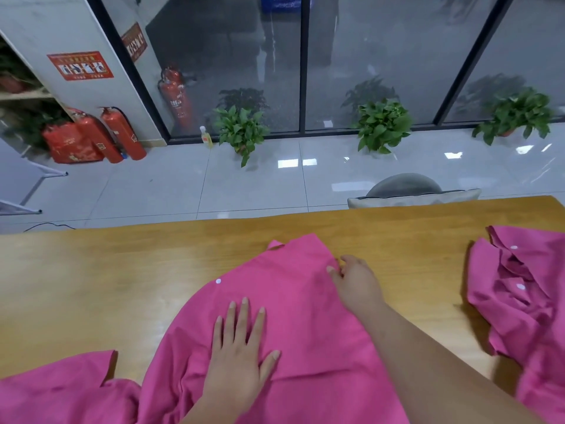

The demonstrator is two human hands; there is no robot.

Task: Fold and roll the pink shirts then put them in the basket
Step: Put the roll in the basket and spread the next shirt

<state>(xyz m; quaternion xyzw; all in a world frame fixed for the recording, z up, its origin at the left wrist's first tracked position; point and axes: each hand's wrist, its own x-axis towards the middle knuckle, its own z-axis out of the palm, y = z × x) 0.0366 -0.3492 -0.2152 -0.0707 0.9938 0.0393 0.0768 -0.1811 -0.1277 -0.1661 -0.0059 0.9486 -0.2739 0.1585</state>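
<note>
My left hand (238, 347) lay flat, fingers straight, on the middle of the pink shirt (290, 301), pinning it to the table (122, 270). My right hand (356, 284) pinched that shirt's far right edge, probably to start a fold. A crumpled shirt (519, 301) lay well to its right.

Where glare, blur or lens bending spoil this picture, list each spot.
Head view: bright white reflections glare on the glossy floor tiles. Head view: the table shows a bowed far edge, which is wide-angle distortion. Head view: the right hand, gripping the pink shirt at its edge, looks slightly soft, while the left hand lying flat on it is sharper. Head view: the glass wall mirrors the potted plants.
</note>
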